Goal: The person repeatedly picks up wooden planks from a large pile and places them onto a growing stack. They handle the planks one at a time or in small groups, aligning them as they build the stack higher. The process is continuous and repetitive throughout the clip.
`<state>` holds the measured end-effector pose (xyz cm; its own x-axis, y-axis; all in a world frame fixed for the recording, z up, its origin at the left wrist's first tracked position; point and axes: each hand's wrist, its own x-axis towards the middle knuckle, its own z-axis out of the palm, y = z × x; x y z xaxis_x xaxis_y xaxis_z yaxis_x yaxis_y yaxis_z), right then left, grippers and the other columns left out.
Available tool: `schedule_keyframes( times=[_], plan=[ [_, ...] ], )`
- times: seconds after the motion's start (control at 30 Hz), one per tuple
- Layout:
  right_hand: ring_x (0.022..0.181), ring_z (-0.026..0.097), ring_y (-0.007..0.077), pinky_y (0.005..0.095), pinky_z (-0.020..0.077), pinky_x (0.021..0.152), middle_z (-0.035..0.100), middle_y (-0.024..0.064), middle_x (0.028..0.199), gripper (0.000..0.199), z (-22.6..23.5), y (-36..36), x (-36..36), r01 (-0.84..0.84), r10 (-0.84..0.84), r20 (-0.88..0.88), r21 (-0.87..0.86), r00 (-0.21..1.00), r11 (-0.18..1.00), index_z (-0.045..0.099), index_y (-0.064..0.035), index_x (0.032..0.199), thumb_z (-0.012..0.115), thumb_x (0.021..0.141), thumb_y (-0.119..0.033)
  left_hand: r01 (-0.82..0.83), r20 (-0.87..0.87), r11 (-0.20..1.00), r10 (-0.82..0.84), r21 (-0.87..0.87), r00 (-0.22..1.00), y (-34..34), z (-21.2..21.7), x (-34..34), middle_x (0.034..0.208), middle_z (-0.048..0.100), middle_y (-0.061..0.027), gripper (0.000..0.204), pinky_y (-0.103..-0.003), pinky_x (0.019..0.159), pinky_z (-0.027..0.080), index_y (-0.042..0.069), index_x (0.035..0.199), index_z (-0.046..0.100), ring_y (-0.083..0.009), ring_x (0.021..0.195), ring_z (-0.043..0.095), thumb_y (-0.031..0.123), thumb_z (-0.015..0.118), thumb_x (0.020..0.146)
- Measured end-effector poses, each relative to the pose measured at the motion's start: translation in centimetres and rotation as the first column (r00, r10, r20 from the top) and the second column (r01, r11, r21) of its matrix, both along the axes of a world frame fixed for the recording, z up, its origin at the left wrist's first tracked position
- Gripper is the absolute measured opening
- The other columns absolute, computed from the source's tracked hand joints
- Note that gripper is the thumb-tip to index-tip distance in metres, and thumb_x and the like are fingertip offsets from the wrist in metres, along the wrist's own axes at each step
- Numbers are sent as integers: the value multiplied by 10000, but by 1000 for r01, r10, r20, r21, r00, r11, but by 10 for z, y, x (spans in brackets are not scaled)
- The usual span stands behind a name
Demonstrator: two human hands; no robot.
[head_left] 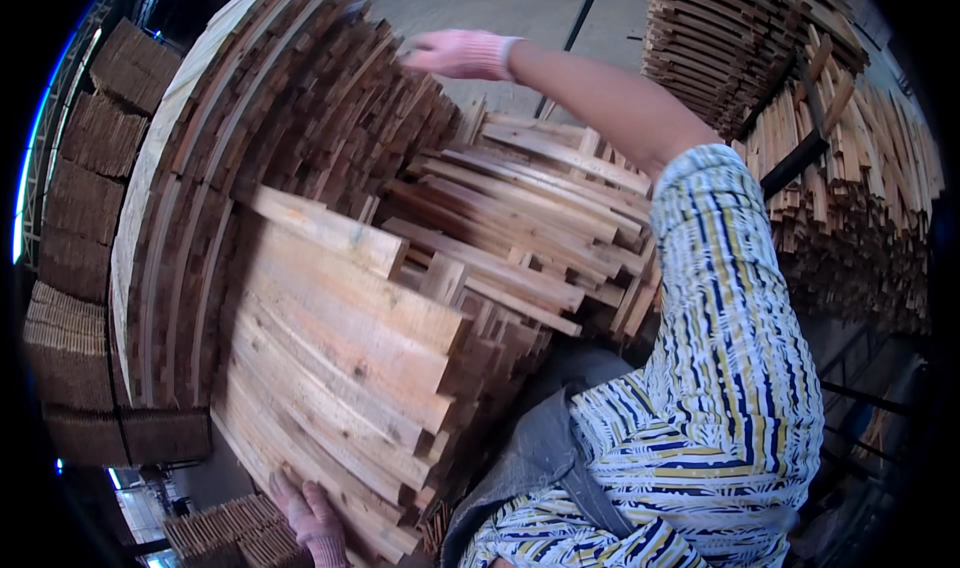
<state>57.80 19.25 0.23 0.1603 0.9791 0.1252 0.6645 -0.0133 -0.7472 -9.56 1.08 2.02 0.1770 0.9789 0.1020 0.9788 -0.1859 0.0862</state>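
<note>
My left hand [307, 520], in a pink glove, rests with its fingers extended on the near edge of a layer of pale wooden planks [330, 318]. The planks lie side by side on a stack, their ends uneven. High above the far side of the pile, my right hand [460, 54] is raised on an outstretched arm, also in a pink glove. Its fingers point left, slightly bent and a little blurred, with nothing visible in them. It is nearest to the tall stack of wood pieces [340, 118]. One plank [330, 230] lies along the far edge of the layer.
Loose planks [530, 208] lie crosswise on a pile beyond the layer. Tall brown stacks [75, 258] stand along the left. Further wood stacks [840, 158] rise at the right, with a dark metal bar [795, 163] beside them. Grey floor [450, 8] shows at the back.
</note>
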Motion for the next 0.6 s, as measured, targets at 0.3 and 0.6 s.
schedule_keyframes(
  times=[0.3, 0.6],
  plan=[
    [1179, 593, 385, 463, 474, 995, 601, 227, 1295, 607, -277, -108, 95, 293, -73, 359, -610, 930, 736, 507, -52, 1359, 621, 881, -409, 59, 89, 997, -54, -55, 995, 79, -18, 71, 1578, 315, -215, 559, -400, 1222, 170, -29, 1519, 323, -333, 1474, 269, 272, 397, 1053],
    [1248, 549, 341, 467, 462, 996, 556, 173, 1353, 609, -365, -74, 86, 417, -79, 578, -482, 813, 771, 491, -76, 1399, 647, 875, -344, 50, 361, 976, 32, -214, 932, 77, -11, 65, 1622, 198, -201, 657, -412, 1226, 134, -5, 1568, 160, -312, 1496, 195, 368, 358, 1064]
  ],
)
